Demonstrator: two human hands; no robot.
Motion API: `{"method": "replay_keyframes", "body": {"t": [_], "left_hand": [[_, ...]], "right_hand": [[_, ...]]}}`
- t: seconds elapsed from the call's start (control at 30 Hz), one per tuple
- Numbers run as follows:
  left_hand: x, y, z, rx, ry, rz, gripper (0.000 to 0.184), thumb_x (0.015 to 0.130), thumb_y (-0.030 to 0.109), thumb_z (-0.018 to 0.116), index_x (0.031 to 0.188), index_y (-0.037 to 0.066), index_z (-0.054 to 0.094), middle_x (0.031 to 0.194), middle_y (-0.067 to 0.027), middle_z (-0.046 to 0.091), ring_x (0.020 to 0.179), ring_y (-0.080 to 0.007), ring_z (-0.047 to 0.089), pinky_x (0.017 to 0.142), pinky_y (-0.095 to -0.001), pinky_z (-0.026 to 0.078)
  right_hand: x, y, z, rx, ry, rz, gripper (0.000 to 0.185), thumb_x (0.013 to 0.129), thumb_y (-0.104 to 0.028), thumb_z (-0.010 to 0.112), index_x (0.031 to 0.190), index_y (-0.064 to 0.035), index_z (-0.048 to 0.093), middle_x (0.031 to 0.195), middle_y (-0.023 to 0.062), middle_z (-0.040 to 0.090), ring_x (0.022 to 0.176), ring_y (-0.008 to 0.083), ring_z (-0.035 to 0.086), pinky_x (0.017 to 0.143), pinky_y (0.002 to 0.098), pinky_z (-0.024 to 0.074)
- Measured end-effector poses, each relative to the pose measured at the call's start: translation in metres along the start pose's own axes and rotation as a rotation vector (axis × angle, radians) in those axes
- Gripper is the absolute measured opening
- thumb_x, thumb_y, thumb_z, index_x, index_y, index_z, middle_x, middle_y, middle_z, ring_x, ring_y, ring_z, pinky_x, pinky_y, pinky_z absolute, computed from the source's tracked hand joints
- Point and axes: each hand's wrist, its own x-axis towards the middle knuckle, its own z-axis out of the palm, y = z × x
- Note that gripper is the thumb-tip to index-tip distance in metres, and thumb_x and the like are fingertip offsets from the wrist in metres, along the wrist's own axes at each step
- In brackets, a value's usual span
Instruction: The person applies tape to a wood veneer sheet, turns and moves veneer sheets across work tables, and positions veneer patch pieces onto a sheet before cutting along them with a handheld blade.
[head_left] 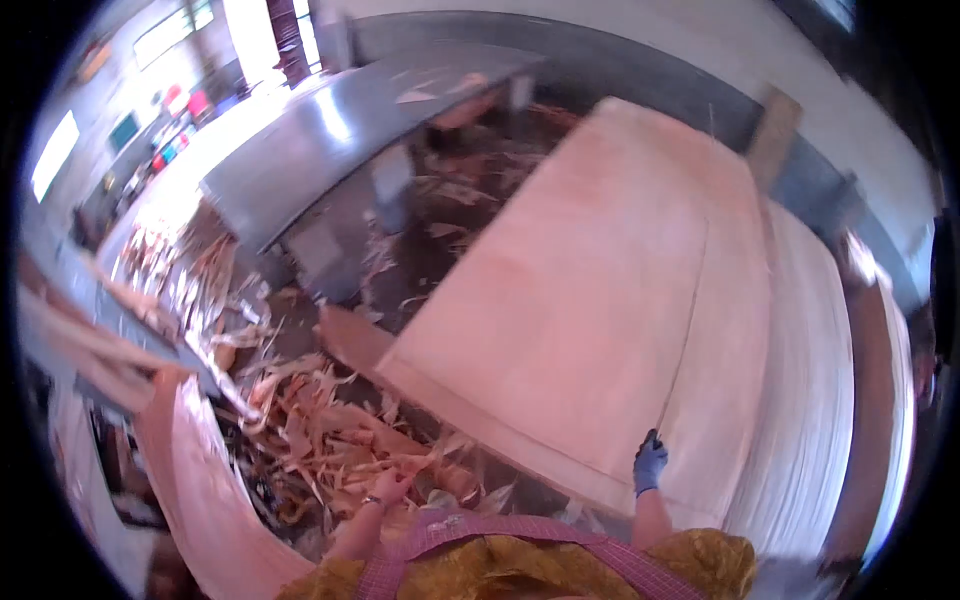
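My right hand [650, 466], in a grey-blue glove, is closed around a small dark handle [653, 438] low over a broad stack of pale wood veneer sheets [560, 290]. From the handle a thin dark line runs up the top sheet; I cannot tell whether it is a cut, a gap or part of the tool. My left hand [390, 487] is bare, with a band at the wrist. Its fingers are loosely bent and apart, near the stack's front left edge and above the scraps, and I see nothing held in them.
Torn veneer scraps [330, 425] cover the floor at left. A large metal-topped table [370, 110] stands behind them. More layered sheets [805, 390] lie along the right side. A wooden board [774, 138] leans on the back wall. A curved veneer sheet [200, 480] rises at lower left.
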Motion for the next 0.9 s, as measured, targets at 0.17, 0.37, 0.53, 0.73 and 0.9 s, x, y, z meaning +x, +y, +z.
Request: {"method": "replay_keyframes", "body": {"t": [0.17,0.37,0.53,0.73,0.9], "left_hand": [[-0.02,-0.161,-0.062,-0.008,0.177,-0.048,0.044,0.086,0.042,0.059,0.114,0.009,0.067,0.1,-0.0155,0.07,0.089,-0.0337,0.067,0.081,-0.0432,0.052],[0.015,-0.222,-0.181,-0.152,0.351,-0.241,0.04,0.086,0.036,0.062,0.1,-0.002,0.064,0.086,-0.0158,0.071,0.08,-0.0297,0.069,0.073,-0.0398,0.054],[0.066,-0.258,-0.298,-0.838,0.192,-0.352,0.027,0.091,0.022,0.065,0.104,0.0,0.06,0.085,-0.0072,0.067,0.064,-0.0149,0.062,0.052,-0.0286,0.05],[0.114,-0.371,-0.434,-0.938,0.304,-0.285,0.019,0.089,0.017,0.063,0.097,0.0,0.063,0.082,-0.0058,0.063,0.066,-0.0166,0.062,0.055,-0.0312,0.053],[0.126,-0.485,-0.531,-0.693,0.361,-0.467,0.018,0.087,0.014,0.058,0.075,0.002,0.063,0.074,-0.0041,0.061,0.063,-0.0161,0.061,0.051,-0.03,0.052]], "right_hand": [[-0.135,-0.182,0.143,0.525,-0.42,0.245,0.051,0.087,-0.057,0.061,0.064,-0.0134,0.05,0.044,-0.0025,0.039,0.032,0.0095,0.033,0.03,0.027,0.0262],[-0.275,-0.373,0.278,0.495,-0.789,0.239,0.049,0.082,-0.057,0.068,0.07,-0.0101,0.058,0.046,-0.0024,0.042,0.032,0.0107,0.038,0.031,0.0277,0.0319],[-0.357,-0.472,0.404,0.612,-0.927,0.299,0.048,0.082,-0.057,0.067,0.074,-0.0118,0.056,0.049,-0.0019,0.045,0.035,0.0129,0.04,0.034,0.0287,0.0338],[-0.387,-0.583,0.617,0.785,-0.615,0.279,0.033,0.09,-0.041,0.065,0.075,-0.0113,0.063,0.057,-0.0001,0.055,0.043,0.0139,0.048,0.041,0.0304,0.0381],[-0.432,-0.713,0.731,0.917,-0.604,0.294,0.037,0.09,-0.048,0.062,0.072,-0.0159,0.057,0.054,-0.0011,0.051,0.04,0.0141,0.047,0.037,0.0301,0.0377]]}}
